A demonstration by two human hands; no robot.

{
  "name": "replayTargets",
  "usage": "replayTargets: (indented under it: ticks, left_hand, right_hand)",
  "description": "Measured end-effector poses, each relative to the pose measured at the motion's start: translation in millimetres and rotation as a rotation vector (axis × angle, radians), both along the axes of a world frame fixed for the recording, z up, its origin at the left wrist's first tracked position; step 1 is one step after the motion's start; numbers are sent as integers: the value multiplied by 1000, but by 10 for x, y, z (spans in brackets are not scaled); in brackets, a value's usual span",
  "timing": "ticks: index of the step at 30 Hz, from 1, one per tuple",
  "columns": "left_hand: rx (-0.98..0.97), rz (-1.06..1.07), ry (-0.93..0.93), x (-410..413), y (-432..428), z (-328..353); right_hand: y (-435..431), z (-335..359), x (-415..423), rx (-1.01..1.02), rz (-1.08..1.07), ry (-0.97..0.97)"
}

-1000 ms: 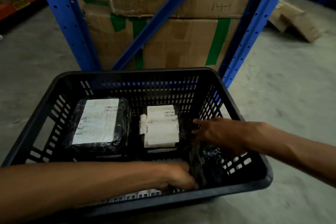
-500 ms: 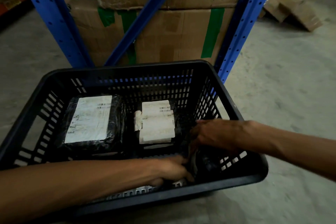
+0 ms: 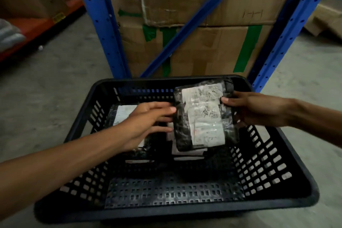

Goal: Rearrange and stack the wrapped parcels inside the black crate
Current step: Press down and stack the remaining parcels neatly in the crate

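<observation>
Crate (image 3: 268,172): black, slotted plastic, on the floor. One parcel (image 3: 201,116), black wrap with white label face up, is raised above the crate's far right, tilted. Two more labelled parcels lie flat on the bottom: left parcel (image 3: 124,114) and middle parcel (image 3: 185,153), both partly hidden.

Held parcel (image 3: 201,116) and left hand (image 3: 146,126) cover most of both parcels lying in the crate (image 3: 185,214); label txt too blurred to read.

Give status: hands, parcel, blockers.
Right hand grips lifted parcel; left hand touches its left edge. Parcel held above crate. Two parcels lie beneath, partly hidden. Nothing blocking.
</observation>
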State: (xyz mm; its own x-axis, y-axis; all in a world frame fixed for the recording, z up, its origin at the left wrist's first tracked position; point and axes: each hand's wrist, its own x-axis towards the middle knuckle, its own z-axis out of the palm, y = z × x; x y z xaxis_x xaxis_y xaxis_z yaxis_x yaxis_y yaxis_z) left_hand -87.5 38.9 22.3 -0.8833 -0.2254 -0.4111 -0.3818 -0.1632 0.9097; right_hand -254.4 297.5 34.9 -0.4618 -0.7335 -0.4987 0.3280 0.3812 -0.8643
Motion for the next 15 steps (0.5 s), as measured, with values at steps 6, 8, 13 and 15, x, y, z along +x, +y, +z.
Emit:
replayTargets:
  ticks: [6, 8, 13, 15]
  left_hand:
    - [-327, -26, -88, -355, 229, -313]
    - [-437, 49, -96, -422, 293, -419]
    - [-753, 75, -4, -384, 326, -623]
    - [-800, 58, -8, -296, 322, -705]
  right_hand:
    - [-306, -469, 89, 180, -292, -74]
    - [-335, -542, 57, 178, -287, -95]
    - [-345, -644, -52, 165, -270, -189]
    - [-390, -714, -66, 190, -217, -164]
